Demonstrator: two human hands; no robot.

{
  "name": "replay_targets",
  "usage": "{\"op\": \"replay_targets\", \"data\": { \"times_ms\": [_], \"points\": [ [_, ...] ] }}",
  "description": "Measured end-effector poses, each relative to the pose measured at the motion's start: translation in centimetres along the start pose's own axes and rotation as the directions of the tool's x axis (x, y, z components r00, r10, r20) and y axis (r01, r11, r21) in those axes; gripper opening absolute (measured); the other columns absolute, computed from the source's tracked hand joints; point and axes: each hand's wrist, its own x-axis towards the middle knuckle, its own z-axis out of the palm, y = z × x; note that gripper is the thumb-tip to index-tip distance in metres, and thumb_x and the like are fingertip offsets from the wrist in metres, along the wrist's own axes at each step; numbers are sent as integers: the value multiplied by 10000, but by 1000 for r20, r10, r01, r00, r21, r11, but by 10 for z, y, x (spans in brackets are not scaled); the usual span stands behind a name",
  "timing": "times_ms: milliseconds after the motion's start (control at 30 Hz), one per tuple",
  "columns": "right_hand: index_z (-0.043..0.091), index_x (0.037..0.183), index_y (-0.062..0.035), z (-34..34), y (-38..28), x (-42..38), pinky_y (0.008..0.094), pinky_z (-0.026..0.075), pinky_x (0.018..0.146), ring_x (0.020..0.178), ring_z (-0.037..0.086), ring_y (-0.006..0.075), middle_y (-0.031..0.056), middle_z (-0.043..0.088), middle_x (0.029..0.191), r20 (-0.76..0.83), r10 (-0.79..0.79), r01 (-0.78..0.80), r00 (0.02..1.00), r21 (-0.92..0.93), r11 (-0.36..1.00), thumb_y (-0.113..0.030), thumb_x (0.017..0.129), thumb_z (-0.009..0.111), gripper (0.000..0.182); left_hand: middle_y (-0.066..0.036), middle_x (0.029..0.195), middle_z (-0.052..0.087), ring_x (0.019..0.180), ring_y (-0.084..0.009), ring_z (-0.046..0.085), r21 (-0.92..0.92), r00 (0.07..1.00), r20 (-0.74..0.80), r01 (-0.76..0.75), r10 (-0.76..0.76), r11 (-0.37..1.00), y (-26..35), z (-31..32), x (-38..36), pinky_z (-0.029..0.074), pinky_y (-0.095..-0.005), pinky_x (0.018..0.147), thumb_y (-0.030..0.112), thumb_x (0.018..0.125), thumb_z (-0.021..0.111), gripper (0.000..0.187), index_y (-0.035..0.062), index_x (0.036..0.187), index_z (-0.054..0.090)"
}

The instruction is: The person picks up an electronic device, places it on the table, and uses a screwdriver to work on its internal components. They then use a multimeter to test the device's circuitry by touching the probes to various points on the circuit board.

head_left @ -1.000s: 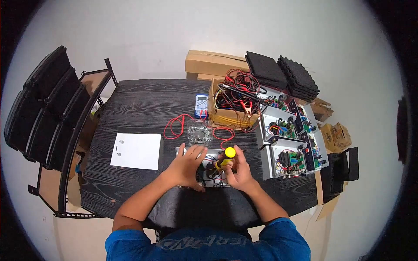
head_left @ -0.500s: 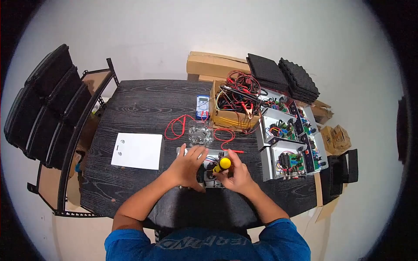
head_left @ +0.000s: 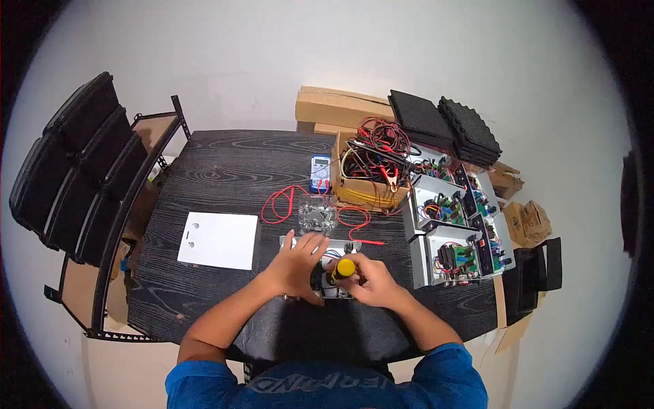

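Note:
In front of me on the table is an open metal case with wires and parts inside, much of it hidden by my hands. My left hand grips its left part, fingers over the far side and thumb at the near edge. My right hand is wrapped round a yellow-and-black screwdriver, held steeply over the inside of the case; its tip is hidden. Just beyond lies a clear plastic tray with small metal pieces. A white panel with holes lies to the left.
A blue multimeter with a red test lead lies beyond the tray. Behind it stands a cardboard box of cables. Several open cases with circuit boards are stacked at right. A shelf with black bins borders the table at left.
The screwdriver now stands more upright, its yellow end shifted slightly left and down, and my right hand has turned with it. My left hand stays on the case. The whole view has shifted slightly.

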Motion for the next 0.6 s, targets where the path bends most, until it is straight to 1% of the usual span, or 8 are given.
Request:
{"op": "replay_targets", "data": {
  "times_ms": [67,167,267,367,467,567,600],
  "points": [
    [583,1262,-18,8,6,-1,383,583,787,881,749,303,160,714,1009,-97,-87,87,991,-11,996,-132,874,851,485,-213,1585,391,1509,-389,364,-10,1000,-22,-10,9,1000,-1,2,0,238,-715,1208,698,489,932,1453,-45,1579,323],
    [588,1233,-14,12,3,0,365,578,763,859,723,280,149,689,1011,-169,-57,62,984,22,998,-160,842,889,514,-219,1587,390,1509,-388,366,6,1000,-18,-10,10,1000,-1,3,-1,237,-713,1210,708,490,927,1460,-49,1581,320],
    [608,1194,-3,7,-7,7,327,568,748,871,688,213,131,667,1057,-158,-98,74,983,-153,985,-129,834,888,473,-220,1589,388,1512,-386,363,9,1000,-4,-4,4,1000,0,3,0,239,-713,1209,708,488,928,1457,-51,1575,325],
    [631,1145,4,4,-11,8,295,559,749,897,664,164,119,669,1135,-85,26,-32,996,-74,997,-93,839,873,402,-218,1590,388,1512,-386,362,-3,1000,-1,-4,4,1000,0,0,-1,237,-715,1209,712,487,926,1457,-54,1573,327],
    [649,1184,0,6,-3,10,289,559,793,948,692,149,87,669,1168,-114,-104,108,988,23,994,-38,848,844,390,-218,1589,388,1512,-390,360,-2,1000,10,-10,10,1000,-1,0,0,226,-721,1211,708,489,927,1459,-48,1580,321],
    [618,1232,-6,4,-8,11,262,565,801,956,704,132,97,672,1177,-111,-107,113,988,48,992,4,865,822,420,-217,1581,396,1506,-389,368,-9,1000,-18,-12,12,1000,-2,4,-1,231,-728,1206,708,491,927,1453,-39,1581,324],
    [605,1224,-10,7,-5,9,257,567,803,963,707,129,99,672,1181,-125,-69,82,990,108,991,18,868,818,416,-216,1578,399,1504,-388,370,-7,1000,-20,-11,11,1000,-2,5,-1,233,-730,1204,706,489,928,1451,-36,1580,326]
  ]
}}
